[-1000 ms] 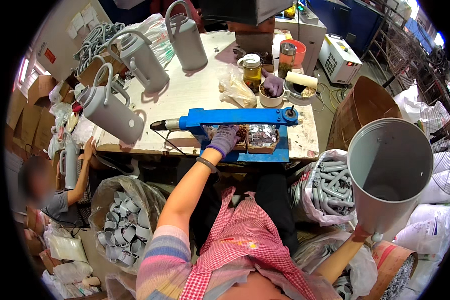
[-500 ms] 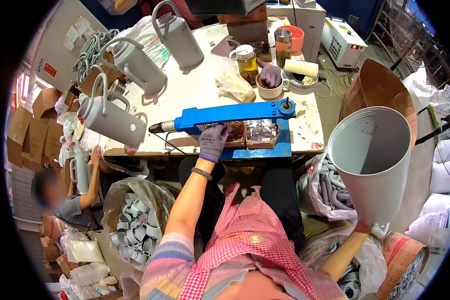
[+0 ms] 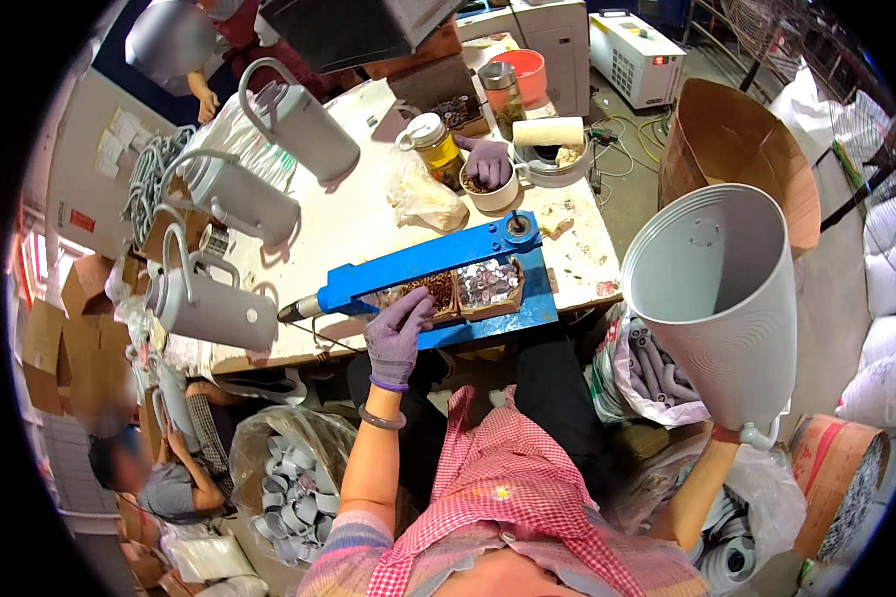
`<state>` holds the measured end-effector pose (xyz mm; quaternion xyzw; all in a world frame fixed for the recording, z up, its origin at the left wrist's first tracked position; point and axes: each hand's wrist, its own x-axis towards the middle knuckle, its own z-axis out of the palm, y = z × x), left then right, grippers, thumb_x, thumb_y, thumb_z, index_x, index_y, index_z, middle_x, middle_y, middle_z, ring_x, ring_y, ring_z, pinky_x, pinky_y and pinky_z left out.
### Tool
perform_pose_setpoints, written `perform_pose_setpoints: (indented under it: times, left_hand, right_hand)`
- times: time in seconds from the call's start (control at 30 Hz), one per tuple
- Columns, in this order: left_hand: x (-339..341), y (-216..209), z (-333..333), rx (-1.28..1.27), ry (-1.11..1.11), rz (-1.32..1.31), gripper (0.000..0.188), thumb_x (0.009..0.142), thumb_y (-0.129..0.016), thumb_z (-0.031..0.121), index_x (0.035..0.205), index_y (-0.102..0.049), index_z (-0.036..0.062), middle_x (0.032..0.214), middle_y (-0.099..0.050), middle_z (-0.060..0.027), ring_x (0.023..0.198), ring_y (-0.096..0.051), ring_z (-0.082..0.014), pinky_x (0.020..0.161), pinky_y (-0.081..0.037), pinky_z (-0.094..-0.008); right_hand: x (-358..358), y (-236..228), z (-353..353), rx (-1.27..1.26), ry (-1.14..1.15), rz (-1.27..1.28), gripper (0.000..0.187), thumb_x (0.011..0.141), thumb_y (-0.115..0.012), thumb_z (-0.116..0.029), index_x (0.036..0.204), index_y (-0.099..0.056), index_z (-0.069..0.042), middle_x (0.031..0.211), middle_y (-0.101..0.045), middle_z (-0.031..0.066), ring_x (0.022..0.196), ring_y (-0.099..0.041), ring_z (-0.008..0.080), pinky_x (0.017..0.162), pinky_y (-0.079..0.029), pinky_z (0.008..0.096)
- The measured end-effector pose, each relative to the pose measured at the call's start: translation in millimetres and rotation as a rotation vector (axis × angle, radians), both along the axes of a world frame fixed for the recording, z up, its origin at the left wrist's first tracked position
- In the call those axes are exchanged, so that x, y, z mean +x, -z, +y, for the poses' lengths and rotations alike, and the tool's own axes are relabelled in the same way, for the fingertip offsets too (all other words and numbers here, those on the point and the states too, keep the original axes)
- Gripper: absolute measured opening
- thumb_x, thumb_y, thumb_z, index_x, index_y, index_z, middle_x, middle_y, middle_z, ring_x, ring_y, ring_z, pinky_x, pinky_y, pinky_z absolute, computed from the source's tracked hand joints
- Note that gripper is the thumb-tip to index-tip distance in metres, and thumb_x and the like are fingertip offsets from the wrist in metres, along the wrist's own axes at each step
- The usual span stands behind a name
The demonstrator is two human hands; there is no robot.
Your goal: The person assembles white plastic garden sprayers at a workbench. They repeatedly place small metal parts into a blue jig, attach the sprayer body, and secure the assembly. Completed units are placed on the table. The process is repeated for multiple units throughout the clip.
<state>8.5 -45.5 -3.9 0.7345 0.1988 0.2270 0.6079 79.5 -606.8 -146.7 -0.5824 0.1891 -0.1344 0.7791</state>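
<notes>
My left hand [image 3: 396,343], in a purple knit glove, is at the near edge of a small box of brown metal bits [image 3: 430,295]. Its thumb and fingertips come together; anything between them is too small to make out. Beside that box stands another of shiny silver pieces [image 3: 488,286]. Both sit under the long arm of a blue bench tool [image 3: 423,264]. On the right, my right hand [image 3: 725,436] holds up a grey tapered jug body [image 3: 747,343] by its narrow lower end, wide open mouth upward. The jug body hides most of those fingers.
Three grey jugs with looped handles, one nearest me [image 3: 214,310], line the table's left side. Behind the tool are a white mug [image 3: 491,191] with a purple glove, and a yellow jar [image 3: 433,149]. Bags of grey parts [image 3: 294,488] flank my legs. People work at left.
My left hand has drawn back toward me from the box of brown bits. My right hand still holds the jug body. The whole view has shifted and tilted, bringing another person in at upper left.
</notes>
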Motion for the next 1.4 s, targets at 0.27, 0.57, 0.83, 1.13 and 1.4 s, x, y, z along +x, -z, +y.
perform_pose_setpoints:
  times: [0.27, 0.57, 0.83, 1.13, 1.4]
  left_hand:
    - [116.0, -48.9, -58.1, 0.036, 0.250, -0.254, 0.039, 0.090, -0.068, 0.000, 0.128, -0.058, -0.0054, 0.107, -0.070, -0.0138, 0.095, -0.067, -0.0159, 0.086, -0.055, -0.0266]
    - [135.7, -35.4, -61.3, 0.074, 0.203, -0.278, 0.034, 0.091, -0.066, -0.002, 0.124, -0.060, -0.0063, 0.103, -0.070, -0.0136, 0.090, -0.068, -0.0167, 0.082, -0.056, -0.0278]
    - [141.2, -45.1, -70.9, 0.247, 0.121, -0.196, 0.032, 0.090, -0.066, -0.003, 0.122, -0.061, -0.0075, 0.101, -0.070, -0.0156, 0.087, -0.069, -0.0178, 0.076, -0.059, -0.0284]
    - [137.8, -33.3, -73.4, 0.347, 0.058, -0.212, 0.033, 0.091, -0.067, 0.000, 0.122, -0.061, -0.0063, 0.104, -0.070, -0.0153, 0.090, -0.068, -0.0172, 0.078, -0.058, -0.0281]
    - [126.2, -49.2, -70.4, 0.350, 0.282, -0.191, 0.079, 0.083, -0.071, -0.005, 0.150, -0.030, 0.0001, 0.141, -0.049, -0.0169, 0.121, -0.054, -0.0218, 0.100, -0.047, -0.0339]
  right_hand:
    - [-15.6, 25.7, 1.5, 0.040, 0.047, 0.043, 0.046, 0.100, -0.044, -0.037, 0.128, -0.050, -0.002, 0.117, -0.060, 0.0106, 0.106, -0.059, 0.0186, 0.093, -0.048, 0.0330]
    - [-50.8, 59.4, -20.3, 0.055, 0.180, 0.099, 0.045, 0.100, -0.045, -0.036, 0.129, -0.050, -0.002, 0.118, -0.060, 0.0108, 0.107, -0.059, 0.0186, 0.094, -0.048, 0.0334]
    - [-54.6, 72.3, -42.0, 0.037, 0.253, 0.080, 0.044, 0.101, -0.046, -0.034, 0.131, -0.049, -0.002, 0.119, -0.060, 0.0109, 0.108, -0.058, 0.0186, 0.096, -0.048, 0.0337]
    - [-63.3, 82.5, -56.7, 0.034, 0.294, 0.067, 0.043, 0.101, -0.046, -0.032, 0.132, -0.049, -0.002, 0.121, -0.060, 0.0111, 0.109, -0.058, 0.0186, 0.097, -0.047, 0.0341]
    - [18.5, 40.3, -52.0, -0.107, 0.163, -0.090, 0.042, 0.102, -0.046, -0.023, 0.137, -0.047, 0.000, 0.133, -0.055, 0.0143, 0.122, -0.053, 0.0220, 0.106, -0.041, 0.0362]
